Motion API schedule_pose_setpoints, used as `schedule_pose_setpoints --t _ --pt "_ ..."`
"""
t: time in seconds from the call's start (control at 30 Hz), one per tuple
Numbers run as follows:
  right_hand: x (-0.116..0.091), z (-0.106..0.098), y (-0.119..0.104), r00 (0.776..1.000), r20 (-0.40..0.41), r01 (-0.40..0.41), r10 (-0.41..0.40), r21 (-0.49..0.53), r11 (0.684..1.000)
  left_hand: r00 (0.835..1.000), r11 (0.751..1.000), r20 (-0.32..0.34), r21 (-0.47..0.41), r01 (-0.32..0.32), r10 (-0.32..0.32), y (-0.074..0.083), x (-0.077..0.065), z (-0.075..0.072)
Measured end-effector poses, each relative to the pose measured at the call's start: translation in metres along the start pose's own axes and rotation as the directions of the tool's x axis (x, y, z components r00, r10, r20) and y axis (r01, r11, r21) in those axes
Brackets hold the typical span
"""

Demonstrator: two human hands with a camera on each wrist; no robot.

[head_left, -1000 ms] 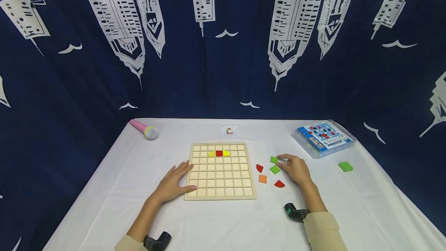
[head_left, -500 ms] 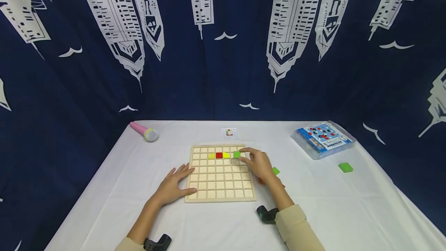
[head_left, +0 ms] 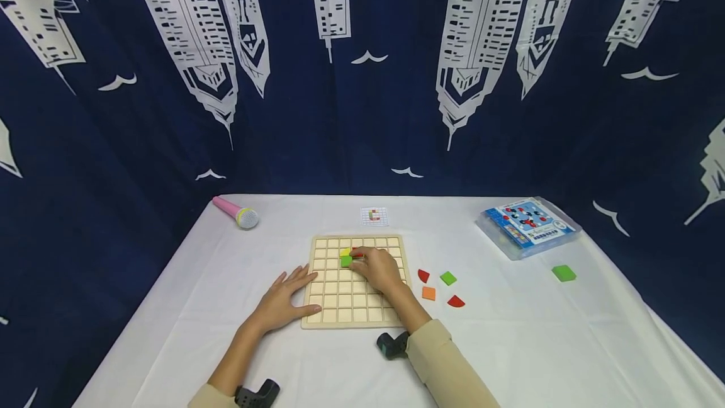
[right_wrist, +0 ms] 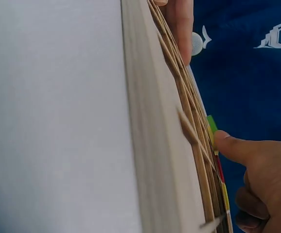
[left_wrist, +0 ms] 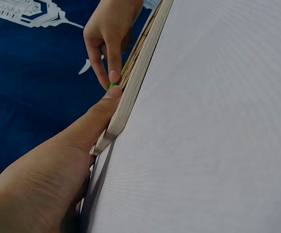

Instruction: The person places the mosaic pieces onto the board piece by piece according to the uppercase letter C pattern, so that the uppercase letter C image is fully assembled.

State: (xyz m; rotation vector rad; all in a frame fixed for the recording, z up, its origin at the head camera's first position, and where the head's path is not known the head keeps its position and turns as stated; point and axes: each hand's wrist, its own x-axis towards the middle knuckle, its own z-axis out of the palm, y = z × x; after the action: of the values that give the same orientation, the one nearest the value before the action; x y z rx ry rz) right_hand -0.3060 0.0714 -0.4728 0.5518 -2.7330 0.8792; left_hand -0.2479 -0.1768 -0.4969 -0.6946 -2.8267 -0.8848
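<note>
Green tile (head_left: 346, 261), pinched by the right hand (head_left: 378, 267), needs 4 edges squared before pressing; the spread left hand (head_left: 279, 301) should steady the board (head_left: 345, 315).

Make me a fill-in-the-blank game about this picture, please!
1. The right grip pinches a square tile coloured ____.
2. The left grip touches the ____ edge of the wooden board.
3. The microphone has a ____ handle.
4. Right of the board, the loose red pieces number ____.

Missing words: green, left, pink, two.
</note>
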Motion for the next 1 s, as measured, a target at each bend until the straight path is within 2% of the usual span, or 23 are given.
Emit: schedule_pose_setpoints --t 0.2,0.4,0.53,0.8,0.9,1.0 --pt "0.002 0.002 -0.001 1.000 0.023 -0.002 0.002 -0.011 1.000 1.000 1.000 0.005 -0.001 0.001 -0.001 -0.002 0.000 -0.001" --pt "-0.005 -0.007 0.004 1.000 -0.011 0.003 -0.002 0.073 0.997 1.000 1.000 0.012 -0.008 0.009 -0.009 -0.001 -0.001 -0.001" --pt "-0.016 -0.029 0.018 0.998 -0.052 -0.033 0.038 0.099 0.995 1.000 1.000 0.014 -0.007 0.006 -0.006 0.000 -0.001 -0.002" --pt "-0.057 -0.089 0.065 0.984 -0.138 -0.110 0.114 0.033 0.993 1.000 1.000 0.022 -0.004 0.003 -0.003 -0.001 0.000 0.001" --pt "-0.075 -0.103 0.082 0.976 -0.148 -0.158 0.158 0.008 0.987 1.000 1.000 0.022 0.001 0.005 -0.005 -0.001 0.000 0.001" --pt "-0.087 -0.110 0.095 0.966 -0.125 -0.229 0.226 -0.011 0.973 1.000 1.000 0.005 0.001 0.003 -0.003 -0.001 0.000 0.001"
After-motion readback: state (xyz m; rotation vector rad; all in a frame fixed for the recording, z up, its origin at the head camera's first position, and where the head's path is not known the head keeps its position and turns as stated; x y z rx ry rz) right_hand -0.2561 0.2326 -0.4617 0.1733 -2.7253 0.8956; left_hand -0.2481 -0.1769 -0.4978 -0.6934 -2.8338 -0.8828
